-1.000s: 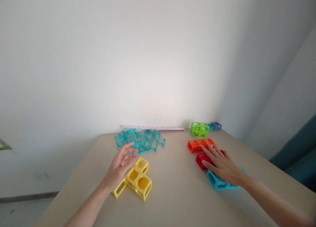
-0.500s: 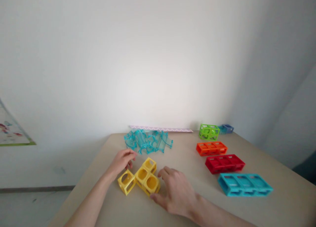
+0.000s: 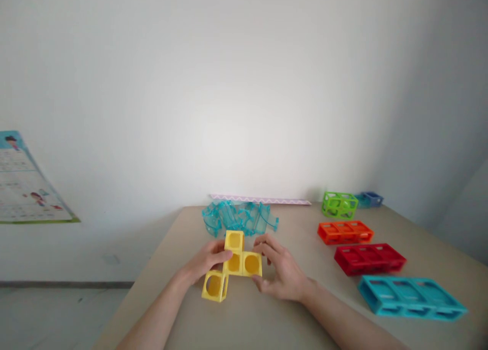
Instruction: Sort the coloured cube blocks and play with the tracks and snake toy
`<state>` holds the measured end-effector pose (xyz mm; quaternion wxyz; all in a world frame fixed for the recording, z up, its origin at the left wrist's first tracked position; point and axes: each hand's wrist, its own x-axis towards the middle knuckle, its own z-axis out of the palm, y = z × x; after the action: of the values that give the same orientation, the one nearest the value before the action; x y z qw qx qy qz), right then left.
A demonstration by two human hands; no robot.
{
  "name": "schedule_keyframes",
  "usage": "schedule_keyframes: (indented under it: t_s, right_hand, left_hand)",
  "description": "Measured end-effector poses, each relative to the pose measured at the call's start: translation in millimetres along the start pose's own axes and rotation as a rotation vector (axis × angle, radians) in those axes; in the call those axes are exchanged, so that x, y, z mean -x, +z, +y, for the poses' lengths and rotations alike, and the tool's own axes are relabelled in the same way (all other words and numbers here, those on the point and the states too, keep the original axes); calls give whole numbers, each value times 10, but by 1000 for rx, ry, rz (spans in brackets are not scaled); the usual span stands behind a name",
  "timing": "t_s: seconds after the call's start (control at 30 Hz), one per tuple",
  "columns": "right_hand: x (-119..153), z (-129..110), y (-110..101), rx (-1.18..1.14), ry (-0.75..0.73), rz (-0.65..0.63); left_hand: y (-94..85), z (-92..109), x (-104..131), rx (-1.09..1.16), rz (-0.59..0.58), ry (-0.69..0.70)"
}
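A yellow L-shaped block of three joined open cubes, with round holes in the faces, is between my hands. My left hand grips it from the left, thumb laid over the middle cube and fingers behind. At the right-hand cube, my right hand closes around the end, with its thumb at the lower corner and fingertips by the upper one. A single yellow cube lies below and left of the L-shaped block, its corner meeting it; whether the two are joined I cannot tell.
Translucent teal track pieces lie behind my hands, before a pale patterned strip at the wall. To the right are a green frame block, a blue piece, and orange, red and turquoise three-cell blocks.
My left hand has moved onto the L-shaped block and taken hold of it. The block has turned, its corner now at lower left. The view has shifted a little left.
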<state>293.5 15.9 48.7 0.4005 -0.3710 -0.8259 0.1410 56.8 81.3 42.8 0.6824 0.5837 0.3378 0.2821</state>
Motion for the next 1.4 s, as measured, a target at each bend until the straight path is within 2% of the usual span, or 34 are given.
schedule_keyframes:
  t_s: [0.13, 0.27, 0.33, 0.4, 0.5, 0.63, 0.8, 0.87, 0.93, 1.1, 1.27, 1.4]
  right_hand:
    - [16, 17, 23, -127, 132, 56]
    - [40, 85, 142, -471, 408, 28]
    - [39, 103, 194, -678, 490, 14]
    - [28, 110, 228, -822, 508, 26]
    - [11, 120, 251, -896, 496, 54]
    - [12, 143, 243, -785, 459, 88]
    - [13, 151, 163, -364, 336, 200]
    - [12, 151, 146, -276, 305, 247]
    - [11, 154, 146, -263, 293, 284]
    - [3, 165, 159, -293, 304, 285]
    - [-1, 174, 167, -227, 334, 268]
    - [-2, 208, 169, -191, 384, 353]
  left_hand:
    - [80, 5, -21, 114, 91, 105]
    - [131, 0, -32, 132, 109, 159]
    - [132, -17, -31, 139, 118, 135]
    - [125, -37, -29, 147, 125, 64]
    - [120, -49, -27, 172, 156, -15]
    - [126, -34, -37, 176, 179, -9]
    - [151, -28, -63, 163, 146, -92]
    - [164, -17, -63, 175, 162, -89]
    - [170, 5, -49, 223, 162, -51]
    - [148, 50, 16, 368, 45, 14]
    - [158, 26, 18, 185, 35, 63]
    - [161, 6, -14, 94, 100, 113]
